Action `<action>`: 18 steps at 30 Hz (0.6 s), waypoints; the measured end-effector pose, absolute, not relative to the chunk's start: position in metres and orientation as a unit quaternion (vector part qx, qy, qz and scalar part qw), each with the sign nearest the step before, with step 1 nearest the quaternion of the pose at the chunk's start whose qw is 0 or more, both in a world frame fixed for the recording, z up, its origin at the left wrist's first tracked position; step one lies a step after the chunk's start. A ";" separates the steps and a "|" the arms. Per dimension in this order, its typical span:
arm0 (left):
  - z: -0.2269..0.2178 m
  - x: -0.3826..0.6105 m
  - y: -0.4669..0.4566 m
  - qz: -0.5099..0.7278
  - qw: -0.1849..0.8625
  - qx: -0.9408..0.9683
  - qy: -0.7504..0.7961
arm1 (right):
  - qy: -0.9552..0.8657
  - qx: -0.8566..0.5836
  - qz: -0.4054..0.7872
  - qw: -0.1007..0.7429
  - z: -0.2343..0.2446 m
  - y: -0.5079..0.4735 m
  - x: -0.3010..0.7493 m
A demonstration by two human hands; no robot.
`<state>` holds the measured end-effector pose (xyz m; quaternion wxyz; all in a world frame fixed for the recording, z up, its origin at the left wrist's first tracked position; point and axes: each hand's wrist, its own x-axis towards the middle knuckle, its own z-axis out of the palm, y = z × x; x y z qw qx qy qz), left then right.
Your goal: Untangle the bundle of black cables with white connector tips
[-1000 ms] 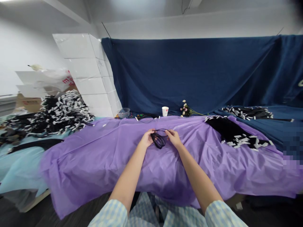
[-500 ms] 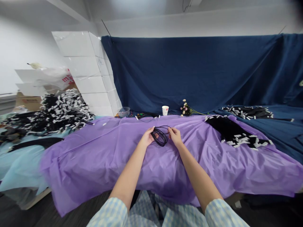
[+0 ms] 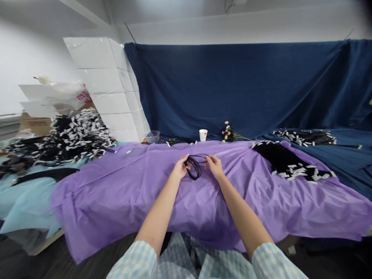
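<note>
A coil of thin black cord point(image 3: 195, 172) hangs in loops between my two hands, over the purple cloth point(image 3: 122, 193). My left hand point(image 3: 181, 167) pinches the coil at its upper left. On the other side, my right hand point(image 3: 214, 166) closes its fingertips on strands pulled out from the coil's top. Beyond my hands, a single black cord point(image 3: 180, 148) with white end tags lies near the far edge of the purple cloth.
A bundle of black cords with white tags point(image 3: 290, 161) lies at right. A larger tagged heap point(image 3: 84, 130) sits at left before stacked white boxes point(image 3: 112, 102). At the back stand a paper cup point(image 3: 203, 135), artificial flowers point(image 3: 229, 133) and a clear plastic bowl point(image 3: 152, 136).
The hanging loops have shifted slightly left toward my left hand, and the strands at my right hand are spread wider. Both hands stay in nearly the same place.
</note>
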<state>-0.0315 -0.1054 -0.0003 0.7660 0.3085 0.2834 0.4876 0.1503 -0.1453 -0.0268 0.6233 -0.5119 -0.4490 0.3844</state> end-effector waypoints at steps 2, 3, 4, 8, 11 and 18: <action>-0.001 -0.032 -0.104 0.488 0.768 0.301 0.285 | -0.449 -0.515 0.379 0.624 -0.027 -0.145 0.150; -0.001 -0.031 -0.104 0.490 0.769 0.297 0.285 | -0.449 -0.517 0.376 0.624 -0.028 -0.144 0.151; -0.001 -0.031 -0.104 0.492 0.769 0.294 0.284 | -0.448 -0.521 0.372 0.624 -0.028 -0.144 0.151; 0.000 -0.028 -0.105 0.504 0.769 0.278 0.276 | -0.450 -0.537 0.356 0.618 -0.031 -0.142 0.153; 0.001 -0.026 -0.106 0.515 0.770 0.263 0.270 | -0.457 -0.549 0.338 0.613 -0.032 -0.142 0.154; 0.003 -0.025 -0.105 0.532 0.774 0.234 0.251 | -0.493 -0.571 0.270 0.598 -0.037 -0.146 0.153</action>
